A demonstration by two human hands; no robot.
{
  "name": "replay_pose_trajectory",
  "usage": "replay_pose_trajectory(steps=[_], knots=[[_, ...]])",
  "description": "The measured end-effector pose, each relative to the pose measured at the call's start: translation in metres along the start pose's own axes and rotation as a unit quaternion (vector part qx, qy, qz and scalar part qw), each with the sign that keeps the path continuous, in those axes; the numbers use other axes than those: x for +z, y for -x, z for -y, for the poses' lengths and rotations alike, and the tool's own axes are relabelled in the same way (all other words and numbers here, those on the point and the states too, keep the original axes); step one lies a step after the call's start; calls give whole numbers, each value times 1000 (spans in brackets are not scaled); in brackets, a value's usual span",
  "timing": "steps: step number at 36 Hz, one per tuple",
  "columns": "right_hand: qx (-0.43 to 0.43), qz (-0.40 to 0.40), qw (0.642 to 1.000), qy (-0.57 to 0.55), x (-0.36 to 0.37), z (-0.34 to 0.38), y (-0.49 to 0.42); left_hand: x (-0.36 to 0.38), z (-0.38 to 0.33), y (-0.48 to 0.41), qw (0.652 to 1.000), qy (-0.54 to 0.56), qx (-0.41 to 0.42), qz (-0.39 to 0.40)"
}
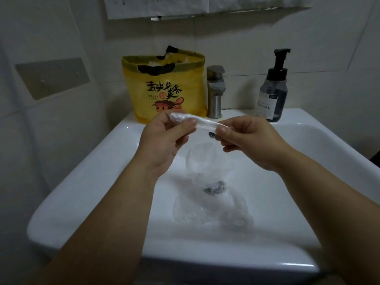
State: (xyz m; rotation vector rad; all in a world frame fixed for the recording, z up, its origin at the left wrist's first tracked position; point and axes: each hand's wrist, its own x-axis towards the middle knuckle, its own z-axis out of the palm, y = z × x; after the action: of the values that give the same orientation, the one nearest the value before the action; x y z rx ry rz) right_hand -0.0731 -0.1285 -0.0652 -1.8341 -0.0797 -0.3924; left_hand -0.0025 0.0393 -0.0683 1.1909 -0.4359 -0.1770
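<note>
Plastic bag (202, 121) crosswise, left hand (162, 140) to right hand (253, 140)

The view comes from a camera worn on the person's head, close to the near edge of a white sink (82, 182). It faces forward and steeply down into the basin. The near rim runs across the bottom of the picture, and the tiled wall (61, 27) rises on the far side.

Both forearms enter from the lower corners. The left hand (162, 142) and right hand (255, 140) meet close to the lens, holding a plastic bag (203, 121) just above the middle of the picture.

On the far ledge, a yellow bag (168, 89) stands left, a tap (214, 91) centre and a pump bottle (272, 93) right. The wide lens bends the sink's edges and the tile joints near the borders.
</note>
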Motion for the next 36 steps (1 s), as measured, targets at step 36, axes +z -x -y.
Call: replay_pose_trajectory(steps=[36], knots=[[80,79,992,-51,4,43,-53,-17,-54,-43,976,-201,56,-58]])
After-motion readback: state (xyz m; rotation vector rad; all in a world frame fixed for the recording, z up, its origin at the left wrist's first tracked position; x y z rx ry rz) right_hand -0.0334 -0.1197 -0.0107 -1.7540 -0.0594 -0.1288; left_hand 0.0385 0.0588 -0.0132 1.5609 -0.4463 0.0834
